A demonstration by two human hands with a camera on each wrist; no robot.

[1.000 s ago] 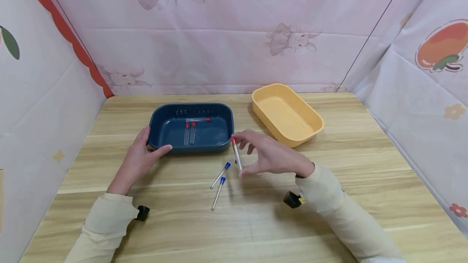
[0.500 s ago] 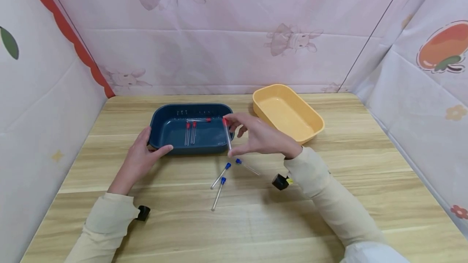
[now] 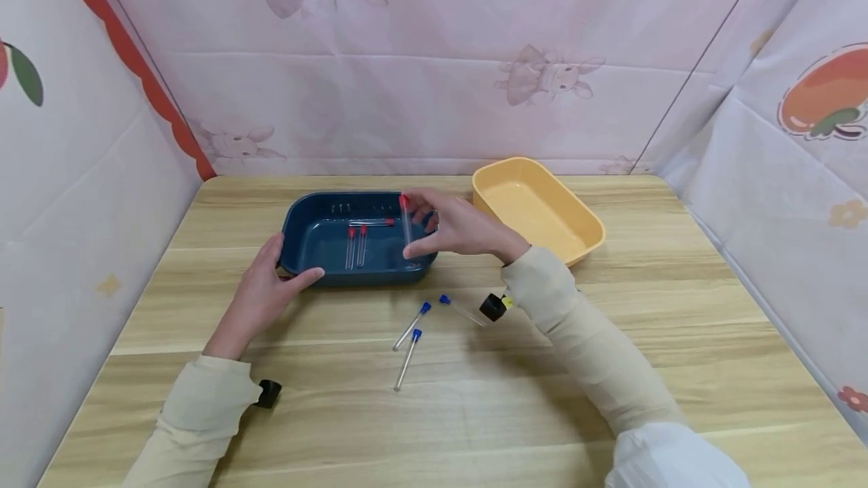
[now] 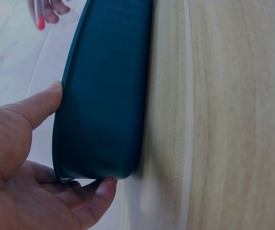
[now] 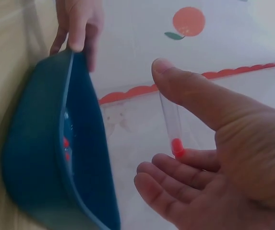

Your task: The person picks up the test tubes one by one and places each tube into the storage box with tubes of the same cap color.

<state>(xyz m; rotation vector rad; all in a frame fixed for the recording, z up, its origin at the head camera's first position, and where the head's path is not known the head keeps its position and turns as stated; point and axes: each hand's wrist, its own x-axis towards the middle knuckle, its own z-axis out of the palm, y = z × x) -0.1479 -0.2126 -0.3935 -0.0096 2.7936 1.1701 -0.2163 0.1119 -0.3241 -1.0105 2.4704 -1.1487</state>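
My right hand (image 3: 468, 226) pinches a red-capped test tube (image 3: 407, 226) lengthwise between thumb and index finger, over the right end of a dark blue plastic bin (image 3: 380, 276). In the right wrist view the thumb is at the clear end of the tube (image 5: 171, 117) and a finger at its cap. At the bin's front left corner my left hand (image 3: 258, 300) grips the rim, its thumb on the edge in the left wrist view. Inside the bin lie two upright-pointing red-capped tubes (image 3: 362, 248) side by side and another tube (image 3: 373, 223) crosswise behind them.
In front of the bin, on the wooden table (image 3: 325, 420), lie three blue-capped test tubes (image 3: 407, 360). A yellow bin (image 3: 536, 205) stands at an angle behind the right forearm. Printed cloth walls (image 3: 380, 111) enclose the table at the back and sides.
My right hand has carried the red-capped tube up and left, from beside the blue bin's front right corner to over its right end. The left hand has stayed on the bin.
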